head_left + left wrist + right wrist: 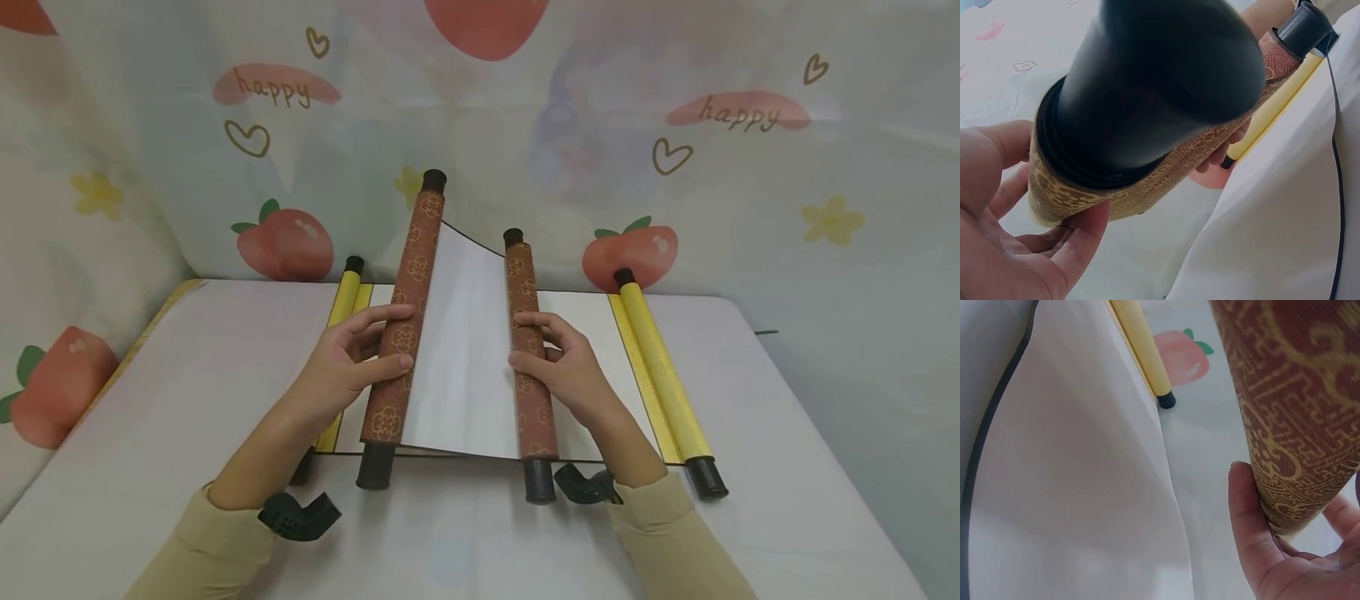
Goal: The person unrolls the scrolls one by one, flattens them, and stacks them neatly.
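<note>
A reddish-brown scroll with gold flower patterns is partly unrolled above the table, its white sheet (468,358) stretched between two rollers. The left hand (341,362) grips the left roller (403,333), thumb in front and fingers around its outer side. Around the right roller (536,400) curl the fingers and thumb of the right hand (570,367). Both rollers tilt, and the left one reaches higher. A black end knob (1154,75) looms large in the left wrist view. In the right wrist view, fingers support the patterned roller (1304,419) from below.
Behind the held scroll, a second scroll with yellow rollers (667,375) lies unrolled on the white-covered table (780,450). Its left yellow roller (346,296) is partly covered by the left hand. A printed cloth (480,125) with peaches and hearts hangs at the back.
</note>
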